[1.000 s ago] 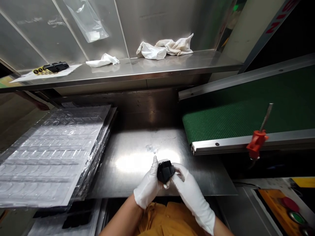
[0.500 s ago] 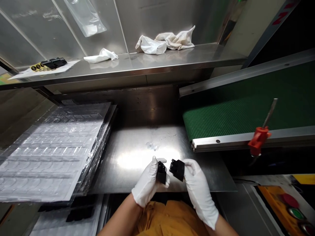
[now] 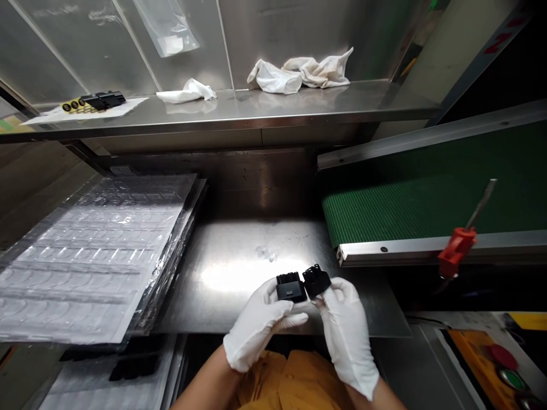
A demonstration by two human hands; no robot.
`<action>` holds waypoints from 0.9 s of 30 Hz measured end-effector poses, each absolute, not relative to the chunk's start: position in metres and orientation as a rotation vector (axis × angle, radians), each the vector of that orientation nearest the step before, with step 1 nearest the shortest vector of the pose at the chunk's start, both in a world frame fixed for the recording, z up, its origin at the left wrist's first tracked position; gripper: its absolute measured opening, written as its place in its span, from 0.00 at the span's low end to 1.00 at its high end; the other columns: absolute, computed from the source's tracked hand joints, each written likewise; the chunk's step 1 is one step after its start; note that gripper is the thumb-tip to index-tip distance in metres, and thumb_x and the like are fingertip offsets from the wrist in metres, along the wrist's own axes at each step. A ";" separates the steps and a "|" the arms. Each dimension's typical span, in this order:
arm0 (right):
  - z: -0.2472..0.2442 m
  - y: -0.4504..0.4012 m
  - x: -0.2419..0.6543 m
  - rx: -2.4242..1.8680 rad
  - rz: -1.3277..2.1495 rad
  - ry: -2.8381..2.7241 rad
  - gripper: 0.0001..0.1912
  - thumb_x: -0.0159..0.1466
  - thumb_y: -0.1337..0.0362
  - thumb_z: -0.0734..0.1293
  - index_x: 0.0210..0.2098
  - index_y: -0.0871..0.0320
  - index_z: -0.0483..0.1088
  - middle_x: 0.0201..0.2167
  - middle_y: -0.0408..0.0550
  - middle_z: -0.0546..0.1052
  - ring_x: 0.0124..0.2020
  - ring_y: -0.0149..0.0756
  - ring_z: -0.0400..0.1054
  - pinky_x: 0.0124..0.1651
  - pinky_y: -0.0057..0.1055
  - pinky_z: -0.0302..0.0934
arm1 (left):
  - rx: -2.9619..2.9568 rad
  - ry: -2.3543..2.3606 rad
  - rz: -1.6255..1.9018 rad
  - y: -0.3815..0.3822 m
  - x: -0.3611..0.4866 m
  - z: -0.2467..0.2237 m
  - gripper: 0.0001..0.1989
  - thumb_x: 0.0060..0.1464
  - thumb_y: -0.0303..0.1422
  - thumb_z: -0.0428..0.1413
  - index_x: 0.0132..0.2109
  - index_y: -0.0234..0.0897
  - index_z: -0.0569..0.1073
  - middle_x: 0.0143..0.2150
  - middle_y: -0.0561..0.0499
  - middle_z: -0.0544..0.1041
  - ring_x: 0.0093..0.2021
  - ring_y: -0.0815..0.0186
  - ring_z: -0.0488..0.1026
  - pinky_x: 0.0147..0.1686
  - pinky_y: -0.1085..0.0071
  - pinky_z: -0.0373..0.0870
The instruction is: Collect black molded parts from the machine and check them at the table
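White gloves cover both hands, held over the front of the steel table (image 3: 239,245). My left hand (image 3: 260,322) grips a black plastic part (image 3: 291,288), box-like with a small tab on its broad face and openings along its top. In my right hand (image 3: 348,327) is a second black plastic part (image 3: 317,281), tilted, with knobbly projections on its upper end. The two parts are side by side, very close; whether they touch I cannot tell. Fingers behind the parts are partly hidden.
Clear moulded trays (image 3: 106,245) are stacked at left. A green conveyor belt (image 3: 427,188) stands at right, with a red clamp (image 3: 458,250) on its rail. White cloths (image 3: 299,74) and black parts (image 3: 103,100) lie on the shelf (image 3: 239,117). A control box (image 3: 482,359) sits lower right.
The left part has turned so that its broad face shows, and the left fingers have shifted under it. The right part has tipped upward. Both parts have come closer together.
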State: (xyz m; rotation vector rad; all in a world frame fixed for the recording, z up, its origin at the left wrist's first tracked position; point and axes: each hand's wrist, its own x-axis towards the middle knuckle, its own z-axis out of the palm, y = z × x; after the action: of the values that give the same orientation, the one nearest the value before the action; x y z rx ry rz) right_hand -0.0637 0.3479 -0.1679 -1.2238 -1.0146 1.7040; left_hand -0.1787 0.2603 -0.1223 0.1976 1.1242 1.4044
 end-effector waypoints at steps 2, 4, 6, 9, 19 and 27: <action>-0.166 0.346 -0.064 -1.231 1.753 -0.952 0.17 0.56 0.57 0.71 0.39 0.56 0.65 0.32 0.40 0.73 0.32 0.30 0.69 0.37 0.29 0.69 | 0.231 1.148 1.405 0.261 -0.178 -0.123 0.17 0.57 0.26 0.56 0.53 0.37 0.71 0.56 0.43 0.73 0.54 0.55 0.73 0.52 0.61 0.74; -0.165 0.345 -0.063 -1.230 1.783 -0.918 0.18 0.55 0.57 0.72 0.41 0.55 0.65 0.34 0.40 0.73 0.34 0.30 0.70 0.39 0.30 0.69 | 0.256 1.166 1.408 0.261 -0.179 -0.122 0.15 0.56 0.26 0.56 0.52 0.38 0.72 0.55 0.44 0.74 0.54 0.56 0.73 0.52 0.61 0.74; -0.166 0.344 -0.062 -1.216 1.790 -0.917 0.19 0.54 0.58 0.73 0.42 0.55 0.66 0.35 0.40 0.74 0.36 0.31 0.71 0.41 0.30 0.70 | 0.264 1.174 1.420 0.260 -0.179 -0.120 0.13 0.56 0.27 0.57 0.49 0.37 0.73 0.54 0.44 0.75 0.53 0.56 0.73 0.52 0.61 0.74; -0.167 0.345 -0.061 -1.203 1.794 -0.929 0.21 0.53 0.58 0.74 0.43 0.55 0.67 0.37 0.42 0.75 0.38 0.32 0.71 0.41 0.29 0.69 | 0.243 1.152 1.457 0.260 -0.180 -0.119 0.12 0.55 0.28 0.58 0.47 0.36 0.74 0.50 0.44 0.76 0.50 0.57 0.75 0.51 0.63 0.74; -0.172 0.347 -0.052 -1.120 1.178 -1.437 0.14 0.56 0.62 0.71 0.41 0.58 0.70 0.40 0.50 0.77 0.42 0.39 0.72 0.48 0.41 0.68 | 0.114 1.415 1.800 0.266 -0.190 -0.131 0.22 0.48 0.23 0.61 0.52 0.38 0.73 0.54 0.43 0.74 0.56 0.52 0.72 0.49 0.60 0.77; -0.175 0.344 -0.052 -0.927 0.883 -1.761 0.12 0.59 0.68 0.67 0.43 0.55 0.70 0.40 0.49 0.76 0.41 0.38 0.71 0.45 0.37 0.66 | 0.235 1.692 1.996 0.271 -0.190 -0.141 0.21 0.49 0.27 0.63 0.51 0.41 0.75 0.55 0.48 0.75 0.59 0.56 0.69 0.61 0.61 0.65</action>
State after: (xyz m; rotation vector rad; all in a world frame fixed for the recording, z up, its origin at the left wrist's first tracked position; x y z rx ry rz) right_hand -0.0521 0.3444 -0.1753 -0.9269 -1.7614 0.8828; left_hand -0.1895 0.2707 -0.1414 0.2350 1.6917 1.9957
